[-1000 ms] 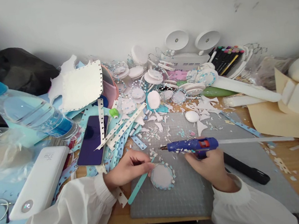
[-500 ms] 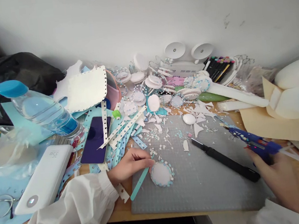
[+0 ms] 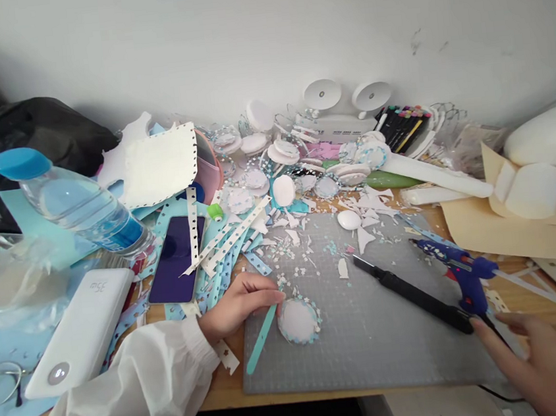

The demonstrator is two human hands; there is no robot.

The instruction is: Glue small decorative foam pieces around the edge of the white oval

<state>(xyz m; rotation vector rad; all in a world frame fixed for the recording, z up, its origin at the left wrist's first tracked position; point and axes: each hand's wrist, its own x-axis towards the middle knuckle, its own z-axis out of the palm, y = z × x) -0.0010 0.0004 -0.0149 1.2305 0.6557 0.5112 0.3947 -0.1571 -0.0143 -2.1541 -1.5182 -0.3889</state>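
My left hand (image 3: 245, 302) pinches the rim of a round white disc (image 3: 298, 320) edged with small blue and white pieces, at the front left of the grey cutting mat (image 3: 353, 359). A teal strip (image 3: 262, 339) slants down from those fingertips. At the lower right, my right hand (image 3: 536, 346) has its fingers apart and holds nothing; its index fingertip is by the end of a black craft knife (image 3: 416, 295). The blue glue gun (image 3: 463, 268) lies just beyond that hand, on the mat's right edge.
A water bottle (image 3: 79, 202), a phone (image 3: 177, 258) and a white power bank (image 3: 82, 331) occupy the left side. More decorated discs (image 3: 284, 151) are heaped by the wall. White scraps litter the mat's back. Brown card (image 3: 513, 226) and a marker holder (image 3: 419, 137) are at right.
My right hand has let go of the blue glue gun and moved toward the front right. My left hand keeps its place at the disc.
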